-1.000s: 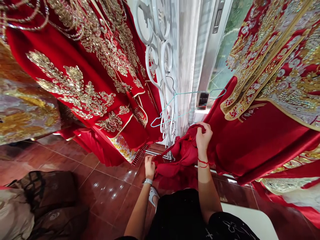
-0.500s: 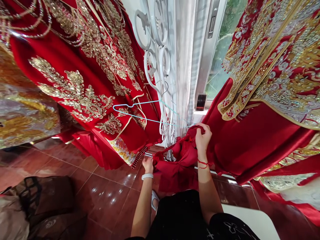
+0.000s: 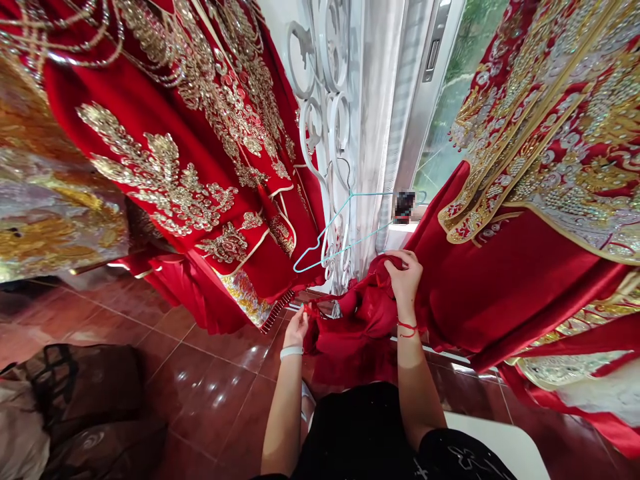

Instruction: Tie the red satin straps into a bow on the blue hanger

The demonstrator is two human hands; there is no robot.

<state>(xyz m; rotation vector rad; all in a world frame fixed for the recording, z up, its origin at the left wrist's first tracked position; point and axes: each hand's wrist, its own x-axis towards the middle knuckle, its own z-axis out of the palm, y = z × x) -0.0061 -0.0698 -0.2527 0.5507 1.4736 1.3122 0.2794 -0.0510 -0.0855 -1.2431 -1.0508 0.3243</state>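
A plain red garment [image 3: 363, 333] hangs bunched in front of my body. My right hand [image 3: 406, 275], with a red cord bracelet, is closed on its upper right part. On the other side my left hand [image 3: 299, 325], wearing a white wristband, pinches the garment's upper left edge, where a bit of bright red material shows at the fingertips. Just beyond both hands, a light blue wire hanger [image 3: 345, 252] hangs tilted with no garment on it. Its hook is near the white scrolled ironwork [image 3: 333, 123]; I cannot tell what bears it.
Red gowns with gold embroidery [image 3: 165, 180] hang at left, and a beaded red gown [image 3: 550, 153] at right. A window frame [image 3: 425, 100] stands behind. Brown bags [image 3: 90, 400] lie on the red tiled floor [image 3: 215, 380]. A white seat [image 3: 500, 440] is beside me.
The blue hanger has swung round, its near left end moving right and down. My left hand has turned slightly, bringing its fingertips up. My right hand keeps its hold.
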